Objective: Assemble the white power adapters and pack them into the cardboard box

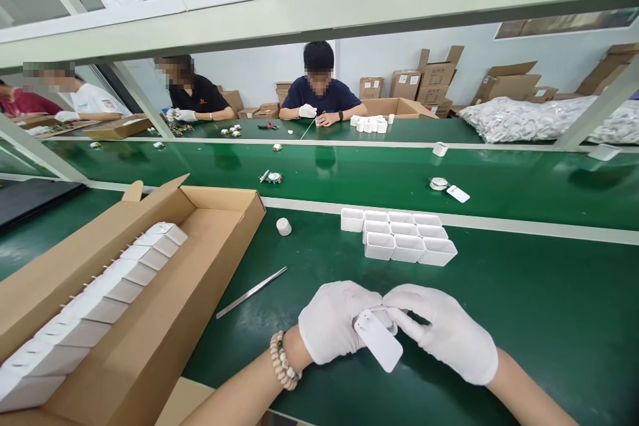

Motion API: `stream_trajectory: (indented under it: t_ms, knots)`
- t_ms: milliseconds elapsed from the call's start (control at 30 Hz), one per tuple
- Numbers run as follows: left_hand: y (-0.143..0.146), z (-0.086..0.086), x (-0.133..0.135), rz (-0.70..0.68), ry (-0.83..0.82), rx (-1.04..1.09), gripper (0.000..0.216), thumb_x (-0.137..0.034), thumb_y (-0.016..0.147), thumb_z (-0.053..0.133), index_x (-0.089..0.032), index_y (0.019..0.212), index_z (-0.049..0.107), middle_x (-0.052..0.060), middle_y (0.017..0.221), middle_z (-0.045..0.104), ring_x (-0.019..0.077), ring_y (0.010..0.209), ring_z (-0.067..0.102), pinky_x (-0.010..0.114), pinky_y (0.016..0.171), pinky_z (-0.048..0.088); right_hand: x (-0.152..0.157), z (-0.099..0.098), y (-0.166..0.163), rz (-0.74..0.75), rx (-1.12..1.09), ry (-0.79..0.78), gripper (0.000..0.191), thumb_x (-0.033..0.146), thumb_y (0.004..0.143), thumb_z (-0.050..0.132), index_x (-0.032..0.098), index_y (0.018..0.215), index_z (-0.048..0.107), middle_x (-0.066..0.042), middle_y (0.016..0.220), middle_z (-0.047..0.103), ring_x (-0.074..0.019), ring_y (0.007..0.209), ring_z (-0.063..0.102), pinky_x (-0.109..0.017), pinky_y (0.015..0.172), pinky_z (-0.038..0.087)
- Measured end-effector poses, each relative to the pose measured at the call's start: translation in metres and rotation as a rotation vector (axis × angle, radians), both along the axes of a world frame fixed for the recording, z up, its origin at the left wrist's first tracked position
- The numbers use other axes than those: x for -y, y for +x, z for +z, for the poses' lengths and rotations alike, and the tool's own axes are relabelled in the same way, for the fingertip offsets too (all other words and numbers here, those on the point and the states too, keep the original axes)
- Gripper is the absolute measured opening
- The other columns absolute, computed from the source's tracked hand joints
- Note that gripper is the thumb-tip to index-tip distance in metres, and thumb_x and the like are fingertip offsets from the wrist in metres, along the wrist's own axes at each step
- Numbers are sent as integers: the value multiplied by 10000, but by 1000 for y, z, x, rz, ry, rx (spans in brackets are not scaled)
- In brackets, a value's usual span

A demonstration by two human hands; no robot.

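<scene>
In white gloves, both my hands meet low in the view over the green bench. My left hand (339, 319) is closed around a small white plastic part, mostly hidden by the fingers. From it a flat white rounded plate (379, 341) sticks out toward me. My right hand (442, 329) pinches the far edge of the same part with thumb and fingertips. Just beyond my hands stands a block of white open-topped plastic cases (407, 247). Metal tweezers (252, 292) lie on the bench left of my left hand, with a small white cap (283, 226) behind them.
A cardboard box (224, 226) holding a row of white cases (120, 286) stands at left. Behind the bench runs a green belt (344, 176), carrying a small circuit assembly (272, 177) and a round part with a white plate (458, 194). Several people sit opposite. A frame beam crosses above.
</scene>
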State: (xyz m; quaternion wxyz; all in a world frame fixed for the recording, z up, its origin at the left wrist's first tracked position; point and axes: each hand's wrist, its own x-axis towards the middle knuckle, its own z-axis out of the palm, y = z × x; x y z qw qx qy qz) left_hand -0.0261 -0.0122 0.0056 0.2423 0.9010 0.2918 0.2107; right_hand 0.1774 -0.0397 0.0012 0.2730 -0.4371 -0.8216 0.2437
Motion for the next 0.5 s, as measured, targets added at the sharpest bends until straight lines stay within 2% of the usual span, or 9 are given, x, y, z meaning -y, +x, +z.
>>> stream_trajectory:
  t_ms: [133, 333, 400, 500]
  knots:
    - [0, 0, 0, -8, 23, -37, 148, -339, 831, 570, -230, 873, 662, 1, 847, 697, 159, 805, 643, 233, 734, 473, 1, 4, 0, 35, 70, 80, 212, 199, 912, 430, 242, 894, 637, -39, 871, 693, -189, 751, 636, -329, 681, 525]
    - [1, -6, 0, -10, 126, -219, 139, -276, 838, 547, -190, 915, 625, 62, 895, 683, 206, 875, 640, 296, 785, 508, 10, 0, -16, 32, 476, 270, 257, 142, 869, 395, 168, 712, 597, -69, 649, 579, -200, 546, 501, -373, 524, 424]
    - [2, -6, 0, -16, 131, -240, 132, -271, 841, 544, -185, 906, 620, 70, 896, 678, 210, 890, 638, 306, 796, 511, 11, -1, -18, 13, 451, 285, 238, 134, 856, 402, 163, 720, 595, -76, 671, 571, -206, 573, 497, -380, 540, 420]
    - [3, -1, 0, -18, 80, -140, 134, -296, 859, 536, -204, 833, 629, 38, 842, 676, 185, 891, 637, 272, 811, 500, 8, 4, -10, 22, 152, 121, 184, 104, 848, 419, 183, 845, 585, -61, 799, 575, -193, 683, 527, -364, 632, 459]
